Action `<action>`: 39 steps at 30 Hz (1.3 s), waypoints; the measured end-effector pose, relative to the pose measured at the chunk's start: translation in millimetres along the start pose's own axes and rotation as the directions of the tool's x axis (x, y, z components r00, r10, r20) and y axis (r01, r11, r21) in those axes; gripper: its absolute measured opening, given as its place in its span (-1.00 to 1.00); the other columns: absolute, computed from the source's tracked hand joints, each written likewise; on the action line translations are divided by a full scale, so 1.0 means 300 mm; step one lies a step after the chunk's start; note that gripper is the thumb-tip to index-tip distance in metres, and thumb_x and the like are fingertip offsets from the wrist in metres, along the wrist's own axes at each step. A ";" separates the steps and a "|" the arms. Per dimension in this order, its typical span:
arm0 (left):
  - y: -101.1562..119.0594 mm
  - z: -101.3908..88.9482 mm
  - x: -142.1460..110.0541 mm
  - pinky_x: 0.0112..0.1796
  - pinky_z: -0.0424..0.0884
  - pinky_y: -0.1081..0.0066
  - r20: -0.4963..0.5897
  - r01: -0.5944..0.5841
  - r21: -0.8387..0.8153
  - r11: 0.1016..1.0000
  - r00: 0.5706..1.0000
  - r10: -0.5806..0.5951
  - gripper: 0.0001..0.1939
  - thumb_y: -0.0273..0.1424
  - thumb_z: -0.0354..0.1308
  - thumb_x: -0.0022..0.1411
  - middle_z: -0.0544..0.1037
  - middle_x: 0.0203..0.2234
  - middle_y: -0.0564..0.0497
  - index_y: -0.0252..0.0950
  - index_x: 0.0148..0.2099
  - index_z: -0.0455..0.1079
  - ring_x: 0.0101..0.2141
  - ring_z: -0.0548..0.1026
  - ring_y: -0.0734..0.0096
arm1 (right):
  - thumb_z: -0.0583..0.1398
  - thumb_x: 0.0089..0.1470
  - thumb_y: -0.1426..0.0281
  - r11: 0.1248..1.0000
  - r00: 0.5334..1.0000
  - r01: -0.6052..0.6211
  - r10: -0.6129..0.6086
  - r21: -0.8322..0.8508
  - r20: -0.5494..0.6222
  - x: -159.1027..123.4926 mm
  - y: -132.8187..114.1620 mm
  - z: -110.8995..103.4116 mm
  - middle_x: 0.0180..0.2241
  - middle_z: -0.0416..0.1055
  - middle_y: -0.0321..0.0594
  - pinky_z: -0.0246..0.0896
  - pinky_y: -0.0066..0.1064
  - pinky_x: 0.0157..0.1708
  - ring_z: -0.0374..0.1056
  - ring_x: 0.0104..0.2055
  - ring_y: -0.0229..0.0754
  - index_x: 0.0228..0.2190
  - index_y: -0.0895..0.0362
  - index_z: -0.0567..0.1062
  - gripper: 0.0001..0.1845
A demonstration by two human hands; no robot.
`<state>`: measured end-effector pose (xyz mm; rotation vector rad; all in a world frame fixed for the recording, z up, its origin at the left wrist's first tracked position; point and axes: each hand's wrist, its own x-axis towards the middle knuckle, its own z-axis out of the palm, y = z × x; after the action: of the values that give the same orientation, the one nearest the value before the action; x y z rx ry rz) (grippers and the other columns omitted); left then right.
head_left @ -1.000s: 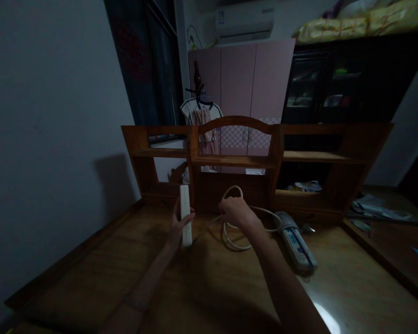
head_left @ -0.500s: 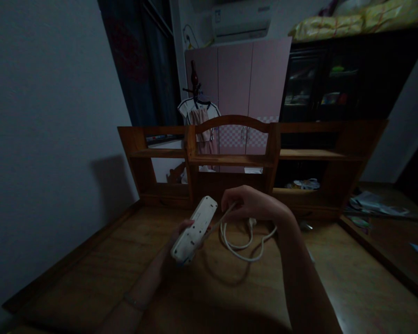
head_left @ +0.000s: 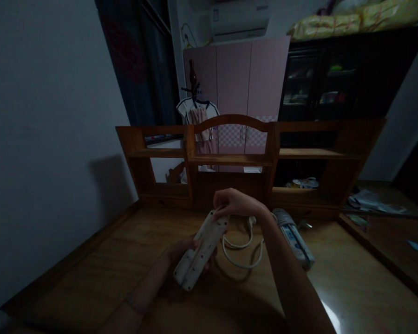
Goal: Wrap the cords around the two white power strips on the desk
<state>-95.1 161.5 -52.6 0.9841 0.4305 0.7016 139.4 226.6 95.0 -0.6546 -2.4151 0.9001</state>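
Note:
A white power strip [head_left: 200, 255] is held tilted above the wooden desk, its screw-dotted back towards me. My left hand [head_left: 183, 248] is closed around its lower middle, thumb on the near edge and fingertips showing on the far side. At the strip's upper end, my right hand [head_left: 233, 204] pinches the strip's white cord, which lies along the back of the strip. The rest of the cord [head_left: 242, 266] curves loosely over the desk, with its plug [head_left: 252, 221] lying behind my right wrist.
Right of my forearm lies a second power strip [head_left: 296, 241] with its grey cord wound around one end. A wooden shelf unit [head_left: 230, 160] stands along the desk's back edge. A wall [head_left: 55, 162] borders the left, and papers [head_left: 372, 204] lie at far right.
My right hand has moved left and brought the cord onto the strip's back. The strip has turned and dropped slightly. The second strip has come into view from behind my right forearm.

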 end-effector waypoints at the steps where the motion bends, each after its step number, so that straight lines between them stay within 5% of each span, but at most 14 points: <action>1: 0.007 0.006 0.002 -0.39 0.42 0.20 0.035 0.039 0.008 0.999 0.999 -0.039 -0.57 -0.30 0.25 0.02 0.51 -0.32 -0.20 -0.40 -0.07 0.37 -0.38 0.51 0.12 | 0.38 -0.20 0.16 1.000 1.000 -0.012 0.012 -0.014 -0.016 0.002 0.000 0.003 -0.46 0.37 -0.34 0.09 -0.56 -0.52 0.30 -0.42 -0.29 -0.36 0.19 0.45 -0.56; 8: 0.039 0.049 0.005 -0.34 0.41 0.28 0.061 0.123 0.063 0.990 0.990 -0.127 -0.61 -0.46 0.15 0.06 0.50 -0.31 -0.14 -0.33 -0.01 0.33 -0.36 0.50 0.24 | 0.39 -0.22 0.11 0.996 0.999 -0.034 0.036 0.077 -0.028 0.010 0.003 0.015 -0.47 0.35 -0.33 0.08 -0.56 -0.52 0.25 -0.43 -0.30 -0.36 0.20 0.46 -0.52; 16: 0.016 -0.008 -0.009 -0.54 0.29 0.38 0.188 0.149 -0.057 0.987 0.973 -0.136 -0.53 -0.26 0.09 -0.01 0.41 -0.45 -0.09 -0.33 -0.02 0.32 -0.53 0.40 0.33 | 0.32 -0.12 0.03 0.948 0.996 0.000 0.029 0.318 -0.086 0.075 0.047 0.087 -0.47 0.35 -0.30 0.11 -0.53 -0.46 0.24 -0.43 -0.31 -0.39 0.22 0.44 -0.51; 20: 0.003 -0.032 -0.015 -0.61 0.18 0.45 0.204 0.066 -0.110 0.992 0.978 -0.042 -0.52 -0.18 0.08 0.01 0.36 -0.48 -0.04 -0.29 -0.03 0.30 -0.59 0.35 0.38 | 0.19 0.01 -0.05 0.944 0.993 0.000 0.040 0.330 -0.114 0.118 0.098 0.147 -0.53 0.26 -0.35 0.06 -0.55 -0.49 0.16 -0.49 -0.35 -0.45 0.22 0.42 -0.47; 24: 0.012 -0.028 0.017 -0.57 0.16 0.47 0.155 -0.012 -0.120 0.993 0.987 0.031 -0.57 -0.08 0.03 0.10 0.32 -0.54 -0.01 -0.39 -0.24 0.35 -0.60 0.30 0.47 | 0.03 0.13 -0.07 0.961 0.977 -0.050 0.103 0.272 -0.185 0.143 0.146 0.182 -0.53 0.20 -0.37 0.07 -0.56 -0.52 0.15 -0.50 -0.34 -0.45 0.17 0.35 -0.47; 32: 0.046 -0.060 0.102 -0.49 0.24 0.47 0.039 -0.105 -0.129 0.986 0.993 0.110 -0.57 -0.04 0.14 0.08 0.40 -0.56 -0.02 -0.37 -0.29 0.37 -0.56 0.38 0.43 | -0.07 0.20 0.43 0.986 0.951 -0.147 0.162 0.074 -0.264 0.170 0.204 0.218 -0.23 0.39 -0.19 0.20 -0.43 -0.16 0.30 -0.17 -0.20 -0.22 0.14 0.37 -0.75; 39: 0.045 -0.060 0.102 -0.45 0.31 0.45 -0.139 -0.133 -0.170 0.976 0.984 0.109 -0.61 -0.10 0.14 0.13 0.46 -0.54 -0.06 -0.38 -0.27 0.40 -0.53 0.44 0.39 | -0.06 0.05 0.63 0.972 0.945 -0.227 0.207 -0.054 -0.253 0.170 0.224 0.255 -0.07 0.41 -0.12 0.17 -0.47 -0.07 0.33 -0.05 -0.19 -0.01 0.15 0.32 -0.53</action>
<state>-89.4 199.1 -50.4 0.8025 0.4147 0.9023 73.5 265.5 10.6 -1.0173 -2.1961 0.7552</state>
